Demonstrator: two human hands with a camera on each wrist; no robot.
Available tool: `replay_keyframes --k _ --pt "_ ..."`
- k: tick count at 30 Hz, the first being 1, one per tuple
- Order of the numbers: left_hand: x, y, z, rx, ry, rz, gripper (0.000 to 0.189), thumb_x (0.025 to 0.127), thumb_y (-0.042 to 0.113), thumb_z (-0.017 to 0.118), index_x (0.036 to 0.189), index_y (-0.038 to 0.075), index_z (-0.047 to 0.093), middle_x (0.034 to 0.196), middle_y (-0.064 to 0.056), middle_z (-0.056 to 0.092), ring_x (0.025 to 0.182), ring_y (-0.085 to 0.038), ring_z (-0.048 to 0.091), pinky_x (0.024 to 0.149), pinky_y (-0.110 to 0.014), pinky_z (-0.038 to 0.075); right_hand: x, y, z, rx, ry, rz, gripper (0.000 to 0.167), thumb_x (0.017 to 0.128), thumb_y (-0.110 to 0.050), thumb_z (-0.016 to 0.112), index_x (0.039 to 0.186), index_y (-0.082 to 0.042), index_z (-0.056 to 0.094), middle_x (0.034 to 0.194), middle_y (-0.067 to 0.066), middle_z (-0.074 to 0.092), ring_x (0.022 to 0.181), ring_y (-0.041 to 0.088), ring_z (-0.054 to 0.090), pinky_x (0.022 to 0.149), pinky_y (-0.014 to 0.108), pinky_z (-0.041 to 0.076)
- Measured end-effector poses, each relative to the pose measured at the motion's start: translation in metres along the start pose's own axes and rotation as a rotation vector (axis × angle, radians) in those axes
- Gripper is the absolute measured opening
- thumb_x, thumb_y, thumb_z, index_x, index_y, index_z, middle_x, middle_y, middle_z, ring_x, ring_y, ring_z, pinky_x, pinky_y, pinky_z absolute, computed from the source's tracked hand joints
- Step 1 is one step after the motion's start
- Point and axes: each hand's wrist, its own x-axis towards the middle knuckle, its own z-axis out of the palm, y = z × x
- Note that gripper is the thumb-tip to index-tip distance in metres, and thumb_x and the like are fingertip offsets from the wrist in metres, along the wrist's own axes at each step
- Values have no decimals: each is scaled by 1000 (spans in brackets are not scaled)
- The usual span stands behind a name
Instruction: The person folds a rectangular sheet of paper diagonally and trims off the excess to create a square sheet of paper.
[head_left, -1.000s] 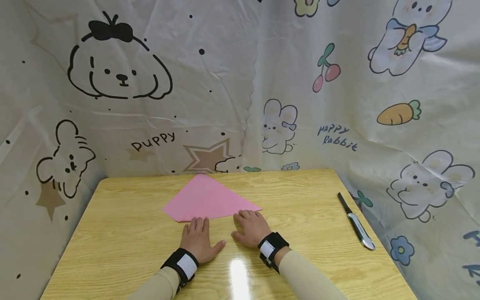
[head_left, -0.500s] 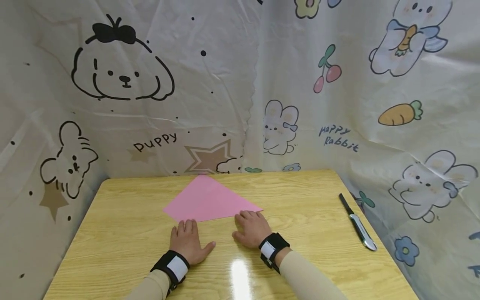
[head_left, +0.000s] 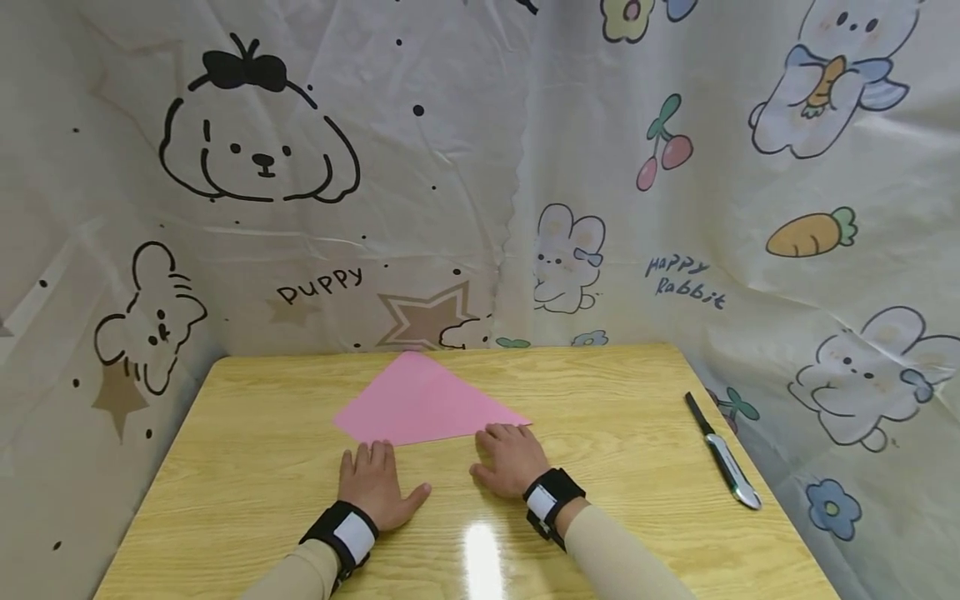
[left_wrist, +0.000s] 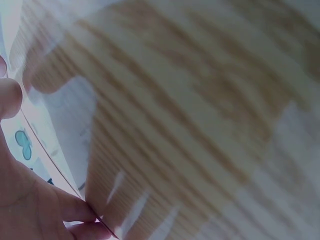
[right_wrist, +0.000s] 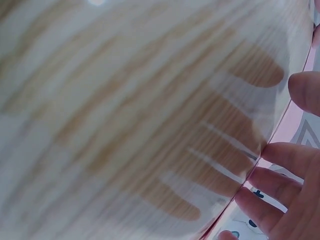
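A pink sheet of folded paper (head_left: 431,400) lies flat near the back of the wooden table, its long folded edge towards me. At the left end of that edge, my left hand (head_left: 378,490) touches the paper with outstretched fingertips, its thumb spread to the right. My right hand (head_left: 513,460) rests on the edge near the right corner, fingers laid over the paper and covering part of it. In the right wrist view, several fingertips (right_wrist: 280,155) meet the thin pink edge line. The left wrist view shows my left fingers (left_wrist: 75,207) at the same edge. Neither hand grips anything.
A knife (head_left: 723,454) with a dark blade and a silver-and-dark handle lies near the right edge of the table (head_left: 600,533). A printed curtain (head_left: 450,167) hangs behind the table and along both sides. Light glares on the tabletop in front of me.
My left hand has slid left along the paper's near edge, then stopped near its left end. The right hand has stayed near the right corner. The head view has shifted slightly.
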Motion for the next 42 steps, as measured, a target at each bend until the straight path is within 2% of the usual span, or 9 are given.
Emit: replay_keyframes --k 10,16,22,27,31,36,42 --pt "-1 -3 6 -20 53 11 99 80 70 59 134 -12 44 128 -24 46 125 -45 37 106 -65 21 -2 7 8 64 70 -16 52 92 -52 56 130 -16 60 134 8 57 124 27 52 103 49 40" --pt "-2 -2 3 -6 65 16 98 79 69 61 132 -12 46 124 -23 46 121 -45 39 105 -64 23 -11 27 6 61 47 51 52 91 -49 59 130 -14 60 131 8 57 123 28 52 104 47 39" --pt "-2 -3 6 24 55 20 99 79 71 59 133 -11 45 125 -24 45 122 -45 37 105 -63 23 -18 38 5 81 31 41 59 91 -49 60 134 -9 57 134 13 54 124 31 52 102 45 42" --pt "-1 -4 8 12 52 17 99 80 70 59 135 -11 43 128 -25 44 124 -45 35 106 -64 22 -19 41 6 77 55 29 61 93 -51 58 135 -6 56 134 15 54 123 31 52 100 44 43" --pt "-2 -4 6 -2 23 7 99 81 70 58 136 -11 42 130 -25 42 125 -45 34 107 -64 20 -22 41 7 70 66 62 62 92 -51 58 134 -4 56 133 16 54 122 32 53 100 44 44" --pt "-1 -4 5 3 23 10 100 81 71 58 136 -11 42 130 -25 42 125 -46 34 106 -65 20 -24 43 10 55 84 80 64 93 -52 58 134 -3 56 133 15 54 120 31 54 100 43 44" --pt "-1 -5 13 12 45 17 100 81 72 55 136 -11 43 131 -25 42 125 -45 34 104 -66 21 -24 37 4 7 63 109 63 94 -53 56 130 -1 58 130 14 56 123 32 51 107 49 36"
